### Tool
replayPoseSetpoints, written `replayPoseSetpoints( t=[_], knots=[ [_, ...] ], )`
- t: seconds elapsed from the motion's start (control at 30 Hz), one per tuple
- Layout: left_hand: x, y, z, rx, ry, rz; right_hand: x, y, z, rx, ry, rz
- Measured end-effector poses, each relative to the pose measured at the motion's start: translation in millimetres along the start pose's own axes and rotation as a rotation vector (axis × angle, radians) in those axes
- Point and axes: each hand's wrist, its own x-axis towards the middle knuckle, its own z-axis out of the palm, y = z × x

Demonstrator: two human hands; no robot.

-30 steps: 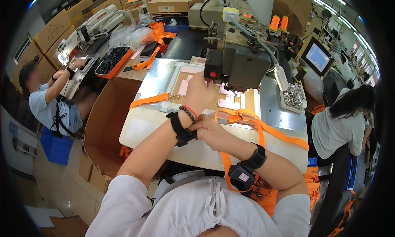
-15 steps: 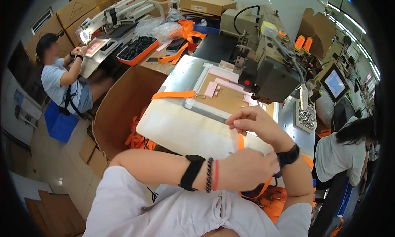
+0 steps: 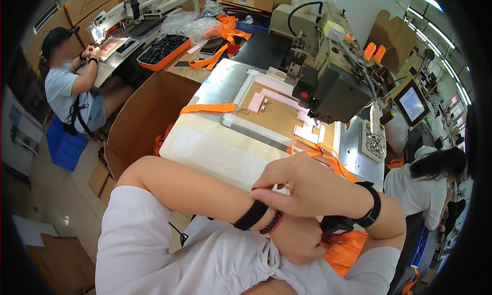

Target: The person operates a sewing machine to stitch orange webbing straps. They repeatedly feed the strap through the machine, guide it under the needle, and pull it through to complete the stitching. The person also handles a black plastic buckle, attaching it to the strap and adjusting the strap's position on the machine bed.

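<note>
Head view: left hand (image 3: pixel 300 238) low in front of the white shirt (image 3: pixel 215 264), fingers loosely curled; palm side hidden, so cannot tell if it holds anything; black strap (image 3: pixel 251 215) wraps the left wrist, dark beaded bracelet (image 3: pixel 270 224) and a red band just beside it, toward the hand; right hand (image 3: pixel 302 185) crosses above, thumb and index drawn together at the strap's upper end; cannot tell whether they grip it or only touch; black wristband (image 3: pixel 373 205) on the right wrist, dark boxy device (image 3: pixel 335 225) just below it; pale work board (image 3: pixel 215 154) beyond the hands, orange strap (image 3: pixel 207 108) across its left part; template frame (image 3: pixel 277 113) with pink pieces farther back, partly under the sewing machine head (image 3: pixel 335 82); another orange strap (image 3: pixel 341 167) near the right hand; tray of metal parts (image 3: pixel 374 141) at right, near a tilted screen (image 3: pixel 411 105); orange-rimmed tray of black pieces (image 3: pixel 164 51) at upper left; seated co-workers on both sides.
</note>
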Motion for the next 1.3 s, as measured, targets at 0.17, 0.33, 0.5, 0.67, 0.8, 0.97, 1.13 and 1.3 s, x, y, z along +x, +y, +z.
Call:
replayPoseSetpoints(
  t=[0.17, 0.33, 0.5, 0.67, 0.8, 0.97, 1.13, 1.3],
  knots=[
    [7.1, -2.4, 0.0, -0.109, 0.013, 0.026, -0.9, 22.2, 0.3, -0.019, 0.140, 0.228],
    [10.1, -4.0, -3.9, -0.063, -0.002, 0.011, -0.3, 39.5, -11.4, 0.241, 0.156, 0.368],
    [11.3, -11.3, -7.7, 0.006, 0.077, 0.026, -2.0, 39.8, -14.7, 0.367, 0.051, 0.357],
    [15.8, 2.4, -13.8, -0.101, 0.066, -0.166, 7.5, 41.4, -6.1, 0.353, -0.081, 0.448],
    [15.3, 7.4, -19.2, -0.093, 0.104, -0.156, 9.7, 40.9, -4.7, 0.532, -0.133, 0.343],
    [10.6, 6.9, -26.5, 0.073, 0.064, -0.044, 12.9, 37.7, -3.0, 0.562, -0.108, 0.209],
    [12.9, 17.4, -26.3, 0.287, 0.073, 0.123, 14.2, 32.2, 5.8, 0.766, -0.202, 0.367],
    [15.7, 31.7, -39.0, 0.325, 0.041, 0.160, 13.8, 25.6, 14.8, 0.770, -0.242, 0.405]
  ],
)
